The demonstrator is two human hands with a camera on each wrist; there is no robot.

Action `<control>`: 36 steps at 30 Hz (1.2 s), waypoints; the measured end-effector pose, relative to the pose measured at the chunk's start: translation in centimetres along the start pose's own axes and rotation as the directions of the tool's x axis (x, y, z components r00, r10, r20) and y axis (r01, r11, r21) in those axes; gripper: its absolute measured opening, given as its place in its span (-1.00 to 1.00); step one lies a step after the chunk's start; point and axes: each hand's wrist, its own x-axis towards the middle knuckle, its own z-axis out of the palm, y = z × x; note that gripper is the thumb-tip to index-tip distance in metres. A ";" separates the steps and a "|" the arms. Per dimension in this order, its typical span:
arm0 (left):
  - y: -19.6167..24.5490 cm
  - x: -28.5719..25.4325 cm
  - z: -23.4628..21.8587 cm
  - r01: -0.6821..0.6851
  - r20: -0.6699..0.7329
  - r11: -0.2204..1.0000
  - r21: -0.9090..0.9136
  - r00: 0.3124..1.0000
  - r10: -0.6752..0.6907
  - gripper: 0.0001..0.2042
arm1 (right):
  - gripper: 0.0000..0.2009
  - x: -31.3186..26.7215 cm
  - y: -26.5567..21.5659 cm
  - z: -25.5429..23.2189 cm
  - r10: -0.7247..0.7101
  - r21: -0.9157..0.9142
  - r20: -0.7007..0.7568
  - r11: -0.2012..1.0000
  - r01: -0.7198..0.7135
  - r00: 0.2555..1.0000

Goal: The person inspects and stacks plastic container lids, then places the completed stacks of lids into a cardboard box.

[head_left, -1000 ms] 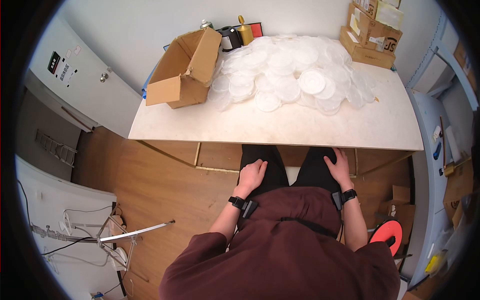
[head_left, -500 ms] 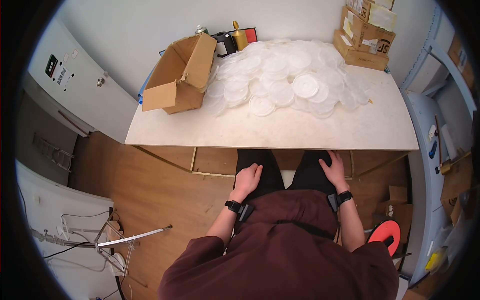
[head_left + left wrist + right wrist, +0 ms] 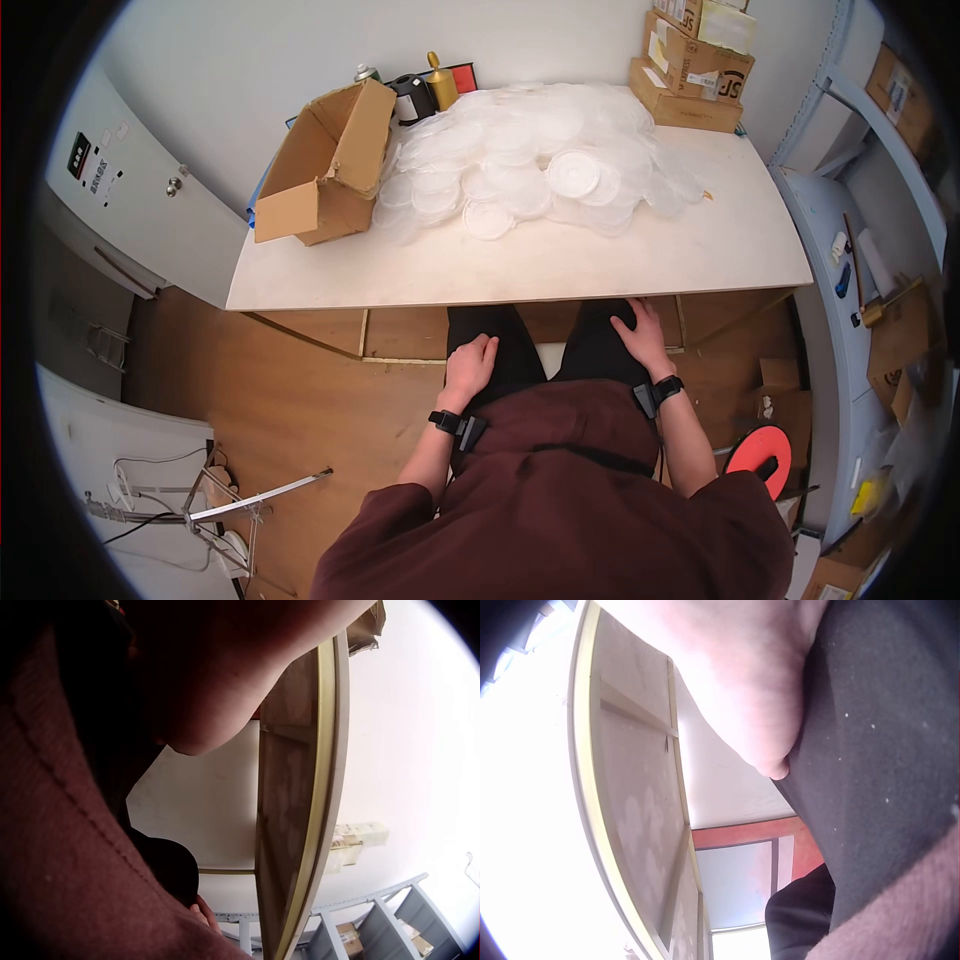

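Observation:
My left hand (image 3: pixel 472 368) rests on the left thigh of the black trousers (image 3: pixel 505 345), its fingers loosely bent and holding nothing. On the other thigh lies my right hand (image 3: pixel 643 338), fingers spread and relaxed. The right wrist view shows that hand (image 3: pixel 742 682) against the dark trouser cloth (image 3: pixel 885 742). Both hands are below the front edge of the white table (image 3: pixel 520 272). A wide heap of translucent round plastic lids (image 3: pixel 575 175) covers the table's middle and back. Left of it stands an open cardboard box (image 3: pixel 340 215), its flaps folded out.
Behind the heap stand a black canister (image 3: pixel 411 100) and a gold bottle (image 3: pixel 440 85). Stacked cardboard boxes (image 3: pixel 700 70) occupy the back right corner. Blue-grey shelving (image 3: pixel 825 240) runs along the right. A metal stand (image 3: pixel 240 505) is on the floor at left, a red disc (image 3: pixel 758 460) at right.
The head view has swung a little to the right, so the table, boxes and body appear further left. Both hands have stayed on the thighs.

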 end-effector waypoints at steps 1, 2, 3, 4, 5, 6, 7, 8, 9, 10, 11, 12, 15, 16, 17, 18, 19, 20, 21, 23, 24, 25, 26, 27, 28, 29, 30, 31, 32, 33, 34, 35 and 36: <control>0.0 0.0 0.0 -0.003 -0.004 1.000 -0.002 1.000 0.003 -0.56 | -0.29 0.0 -0.1 0.0 0.001 0.009 -0.004 1.000 -0.001 1.000; 0.0 0.0 0.1 -0.003 -0.001 1.000 -0.001 1.000 0.003 -0.56 | -0.29 -0.1 -0.1 0.2 -0.002 0.022 -0.007 1.000 0.002 1.000; 0.1 -0.1 0.0 -0.011 -0.016 1.000 -0.004 1.000 0.011 -0.56 | -0.29 -0.1 -0.1 0.3 -0.001 0.023 -0.005 1.000 0.001 1.000; 0.1 -0.2 0.0 -0.020 -0.033 1.000 -0.008 0.999 0.019 -0.56 | -0.28 -0.1 0.0 0.4 0.000 0.016 -0.006 1.000 0.000 1.000; -0.1 -0.1 0.1 -0.020 -0.035 1.000 -0.008 0.999 0.020 -0.56 | -0.28 0.0 0.0 0.4 0.001 0.008 -0.008 1.000 -0.001 1.000; -0.3 -0.1 0.2 -0.022 -0.033 1.000 -0.007 0.999 0.022 -0.56 | -0.28 0.1 0.0 0.3 0.001 0.006 -0.009 1.000 -0.001 1.000; -0.4 0.0 0.3 -0.025 -0.030 1.000 -0.006 0.999 0.025 -0.55 | -0.28 0.1 0.0 0.3 0.001 0.003 -0.003 1.000 -0.001 1.000; -0.3 0.0 0.3 -0.026 -0.030 1.000 -0.007 0.999 0.026 -0.55 | -0.28 0.1 -0.1 0.2 0.002 0.000 0.002 1.000 -0.002 1.000; -0.3 0.0 0.3 -0.019 -0.027 1.000 -0.005 0.999 0.019 -0.55 | -0.28 0.1 -0.2 0.2 0.003 0.000 0.001 1.000 -0.003 1.000; -0.3 0.0 0.3 -0.012 -0.023 1.000 -0.002 1.000 0.012 -0.55 | -0.28 0.0 -0.3 0.1 0.017 0.006 0.005 1.000 -0.017 1.000; -0.2 -0.1 0.2 -0.012 -0.024 1.000 -0.002 1.000 0.012 -0.55 | -0.28 0.0 -0.4 0.0 0.030 0.011 0.011 0.999 -0.030 0.999; -0.1 -0.1 0.1 -0.009 -0.021 1.000 0.001 1.000 0.010 -0.55 | -0.28 0.0 -0.5 0.0 0.030 0.011 0.010 1.000 -0.030 1.000; -0.1 -0.1 0.0 -0.007 -0.015 1.000 0.003 1.000 0.007 -0.55 | -0.28 0.0 -0.6 -0.1 0.028 0.013 0.017 1.000 -0.029 0.999; 0.0 -0.1 0.0 -0.007 -0.013 1.000 0.002 1.000 0.007 -0.55 | -0.28 0.0 -0.6 -0.1 0.024 0.006 0.013 1.000 -0.024 1.000; 0.0 -0.1 0.0 -0.008 -0.014 1.000 0.002 1.000 0.008 -0.55 | -0.28 0.0 -0.7 -0.1 0.021 -0.002 0.010 1.000 -0.021 1.000; 0.0 -0.1 0.0 -0.005 -0.014 1.000 0.003 1.000 0.006 -0.55 | -0.28 0.0 -0.7 -0.1 0.020 -0.002 0.009 1.000 -0.020 1.000; 0.0 -0.1 0.0 -0.003 -0.014 1.000 0.004 1.000 0.003 -0.55 | -0.29 0.0 -0.7 -0.2 0.022 0.004 0.008 1.000 -0.022 1.000; 0.1 -0.1 0.0 -0.004 -0.015 1.000 0.004 1.000 0.004 -0.55 | -0.29 0.0 -0.8 -0.2 0.024 0.011 0.008 1.000 -0.024 1.000; 0.1 -0.1 -0.1 -0.003 -0.014 1.000 0.004 1.000 0.003 -0.55 | -0.29 0.0 -0.8 -0.2 0.023 0.011 0.007 1.000 -0.023 1.000; 0.1 -0.2 -0.1 -0.002 -0.013 1.000 0.005 1.000 0.002 -0.55 | -0.30 0.0 -0.7 -0.2 0.023 0.014 0.013 1.000 -0.023 1.000; 0.0 -0.2 -0.1 -0.002 -0.015 1.000 0.001 1.000 0.002 -0.55 | -0.30 0.0 -0.6 -0.1 0.022 0.014 0.012 1.000 -0.022 1.000; 0.0 -0.1 0.0 -0.003 -0.017 1.000 -0.003 1.000 0.003 -0.55 | -0.30 0.0 -0.5 0.0 0.012 0.006 0.002 1.000 -0.012 1.000; 0.0 -0.1 0.0 -0.003 -0.017 1.000 -0.003 1.000 0.003 -0.55 | -0.31 0.1 -0.5 0.0 0.001 -0.002 -0.009 1.000 -0.001 1.000; 0.0 -0.1 0.0 -0.006 -0.020 1.000 -0.004 1.000 0.006 -0.55 | -0.31 0.1 -0.4 0.1 0.000 -0.002 -0.009 1.000 0.000 1.000; 0.0 -0.2 0.0 -0.008 -0.022 1.000 -0.004 1.000 0.008 -0.55 | -0.31 0.1 -0.3 0.1 -0.004 -0.002 -0.015 1.000 0.004 1.000; 0.1 -0.2 -0.1 -0.006 -0.023 1.000 -0.003 1.000 0.006 -0.55 | -0.32 0.0 -0.3 0.2 -0.009 -0.003 -0.021 1.000 0.009 1.000; 0.1 -0.2 -0.1 -0.008 -0.021 1.000 -0.007 1.000 0.007 -0.56 | -0.32 0.0 -0.2 0.2 -0.009 -0.001 -0.019 1.000 0.009 1.000; 0.1 -0.2 -0.1 -0.009 -0.020 1.000 -0.010 1.000 0.008 -0.56 | -0.33 0.0 -0.2 0.2 -0.019 0.010 -0.023 1.000 0.020 1.000; 0.1 -0.2 -0.1 -0.006 -0.022 1.000 -0.008 1.000 0.006 -0.56 | -0.34 0.0 -0.2 0.2 -0.030 0.021 -0.027 0.999 0.031 0.999; 0.2 -0.3 -0.1 -0.011 -0.029 1.000 -0.014 1.000 0.011 -0.56 | -0.34 0.1 -0.2 0.2 -0.033 0.024 -0.024 0.999 0.034 0.999; 0.2 -0.3 -0.1 -0.017 -0.035 1.000 -0.021 0.999 0.016 -0.56 | -0.35 0.0 -0.2 0.1 -0.041 0.027 -0.025 0.999 0.041 0.999; 0.1 -0.3 0.0 -0.013 -0.039 1.000 -0.019 0.999 0.012 -0.56 | -0.36 0.0 -0.3 0.1 -0.048 0.031 -0.025 0.998 0.049 0.999; 0.0 -0.2 0.0 -0.013 -0.031 1.000 -0.015 0.999 0.012 -0.57 | -0.36 0.0 -0.3 0.0 -0.053 0.033 -0.023 0.998 0.053 0.998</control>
